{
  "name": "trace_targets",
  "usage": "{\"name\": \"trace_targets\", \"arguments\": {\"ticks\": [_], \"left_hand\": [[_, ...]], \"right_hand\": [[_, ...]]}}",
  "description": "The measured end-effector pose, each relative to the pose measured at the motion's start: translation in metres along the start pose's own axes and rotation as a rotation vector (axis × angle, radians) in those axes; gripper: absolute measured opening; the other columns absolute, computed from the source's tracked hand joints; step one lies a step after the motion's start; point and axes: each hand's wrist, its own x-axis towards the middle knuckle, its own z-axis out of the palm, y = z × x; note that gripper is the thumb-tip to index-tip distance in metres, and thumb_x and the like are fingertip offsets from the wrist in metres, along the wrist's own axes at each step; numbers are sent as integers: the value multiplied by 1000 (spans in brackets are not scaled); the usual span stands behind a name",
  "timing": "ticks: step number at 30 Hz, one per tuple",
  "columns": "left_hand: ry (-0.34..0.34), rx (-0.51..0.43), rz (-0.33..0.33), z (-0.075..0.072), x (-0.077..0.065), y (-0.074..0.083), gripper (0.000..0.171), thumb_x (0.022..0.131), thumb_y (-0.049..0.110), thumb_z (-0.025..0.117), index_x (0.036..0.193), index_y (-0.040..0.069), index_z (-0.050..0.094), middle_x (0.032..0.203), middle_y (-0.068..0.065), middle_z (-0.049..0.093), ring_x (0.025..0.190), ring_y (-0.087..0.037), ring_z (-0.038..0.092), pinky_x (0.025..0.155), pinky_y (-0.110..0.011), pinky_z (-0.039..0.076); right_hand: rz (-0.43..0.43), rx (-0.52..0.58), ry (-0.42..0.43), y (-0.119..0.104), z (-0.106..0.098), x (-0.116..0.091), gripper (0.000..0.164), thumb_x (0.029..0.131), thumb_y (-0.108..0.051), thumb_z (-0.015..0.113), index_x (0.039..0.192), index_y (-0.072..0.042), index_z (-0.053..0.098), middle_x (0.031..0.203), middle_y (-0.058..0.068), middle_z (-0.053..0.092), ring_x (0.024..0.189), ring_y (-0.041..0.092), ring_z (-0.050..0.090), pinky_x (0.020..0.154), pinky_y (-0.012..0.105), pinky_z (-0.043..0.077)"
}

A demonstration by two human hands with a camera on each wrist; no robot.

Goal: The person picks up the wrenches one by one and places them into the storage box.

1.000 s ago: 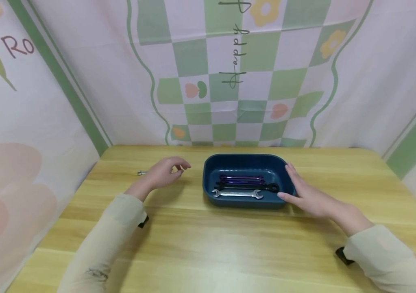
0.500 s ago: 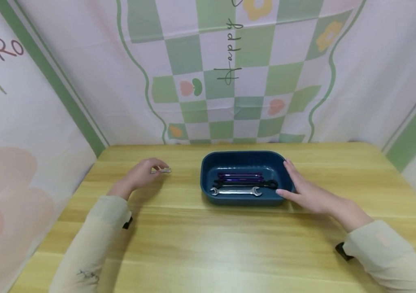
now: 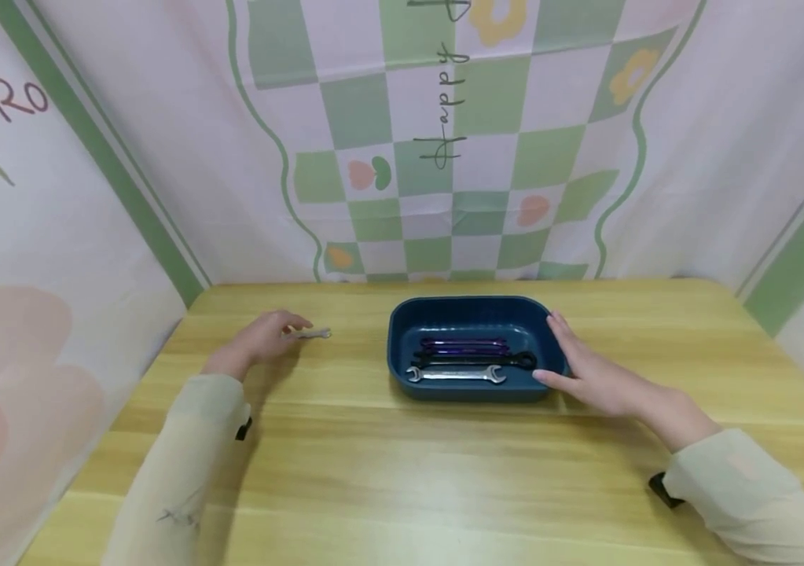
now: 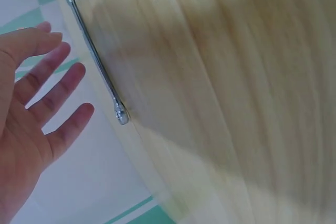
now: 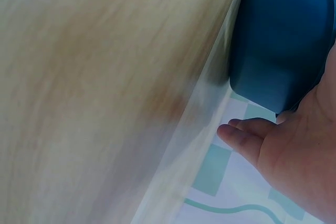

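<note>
In the head view, my left hand [image 3: 260, 339] hovers over a small silver wrench [image 3: 313, 334] on the table's left side. The left wrist view has this wrench [image 4: 97, 59] flat on the wood, apart from the spread, loosely bent fingers [image 4: 58, 95]. A dark blue rectangular bin [image 3: 472, 393] stands right of centre. Inside it, a larger silver open-end wrench [image 3: 454, 373] lies in front of a black wrench [image 3: 515, 360] and purple wrenches [image 3: 465, 346]. My right hand [image 3: 596, 381] rests against the bin's right end, thumb near the front corner and fingers extended along the side.
The wooden table [image 3: 402, 479] reaches back to a hanging cloth [image 3: 430, 173] with green checks. Another printed cloth [image 3: 69, 236] borders the left side. In the right wrist view, the bin's outer wall [image 5: 283, 40] rises beside the hand.
My left hand has moved left, back over the small wrench, now uncovering its right end. The right hand stays at the bin, and the wrenches inside keep their places.
</note>
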Motion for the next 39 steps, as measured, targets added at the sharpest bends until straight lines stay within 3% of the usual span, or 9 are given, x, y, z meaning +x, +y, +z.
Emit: {"name": "trace_targets", "arguments": {"ticks": [8, 18, 28, 32, 39], "left_hand": [[-35, 22, -26, 3, 8, -3, 35, 96, -3, 62, 131, -2, 67, 122, -23, 66, 108, -37, 63, 96, -53, 51], [-50, 7, -108, 1, 11, -12, 35, 97, -4, 59, 128, 4, 71, 126, -24, 65, 119, -42, 58, 104, -58, 45], [-50, 22, -61, 3, 17, -11, 37, 94, -12, 54, 124, 2, 73, 127, -23, 67, 123, -44, 57, 107, -57, 43], [-52, 4, -96, 5, 17, -11, 39, 95, -14, 53, 124, 2, 73, 126, -24, 67, 122, -44, 57, 106, -57, 44], [-34, -56, -169, 5, 19, -13, 49, 86, -20, 47, 122, 1, 73, 121, -22, 67, 120, -42, 58, 106, -57, 44]], "right_hand": [[9, 7, -6, 2, 1, 1, 96, 107, -40, 54, 161, -7, -18, 165, 17, -25, 148, 55, -2, 114, 72, 10], [14, -4, -11, 3, 0, 2, 96, 107, -41, 54, 161, -8, -18, 165, 16, -25, 148, 55, -1, 114, 72, 10], [6, 5, -6, 4, 1, 2, 96, 107, -39, 55, 161, -7, -17, 165, 17, -24, 148, 55, -2, 114, 71, 10], [6, 5, -6, 4, 2, 2, 96, 107, -39, 54, 161, -7, -17, 166, 17, -24, 148, 55, -1, 114, 72, 10], [10, 9, -10, 4, 0, 1, 96, 107, -40, 54, 161, -9, -18, 166, 17, -25, 148, 56, -2, 113, 73, 10]]}}
